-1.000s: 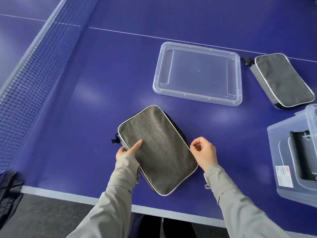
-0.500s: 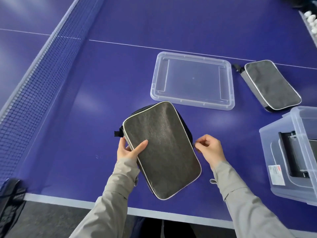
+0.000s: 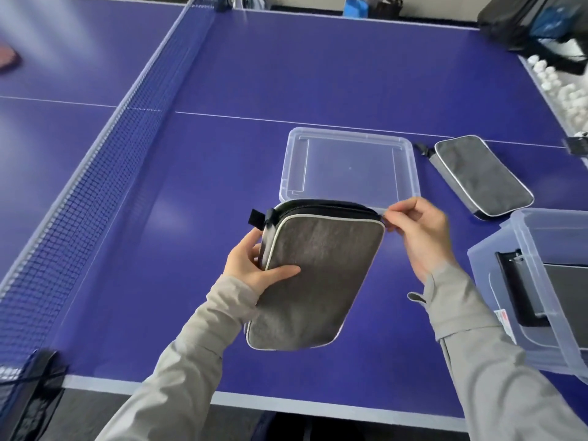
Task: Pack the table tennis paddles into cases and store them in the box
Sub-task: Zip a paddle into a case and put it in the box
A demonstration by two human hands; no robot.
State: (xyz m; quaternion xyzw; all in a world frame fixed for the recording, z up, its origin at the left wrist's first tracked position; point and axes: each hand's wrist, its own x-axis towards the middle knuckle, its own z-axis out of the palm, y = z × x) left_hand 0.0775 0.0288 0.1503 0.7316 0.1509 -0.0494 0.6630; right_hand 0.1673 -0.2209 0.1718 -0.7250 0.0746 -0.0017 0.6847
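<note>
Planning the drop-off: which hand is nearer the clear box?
Right. The right hand, pinching the case, is just left of the clear box; the left hand grips its opposite edge.

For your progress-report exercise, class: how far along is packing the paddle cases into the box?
Done: one dark case seems to sit in the clear box. In hand: the left hand grips a grey case while the right hand pinches its zip pull. Left: box it and the second case lying nearby; the lid lies off.

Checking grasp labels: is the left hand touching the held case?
Touching. Head view: the left hand grips the case by its edge, thumb lying flat across its grey face.
</note>
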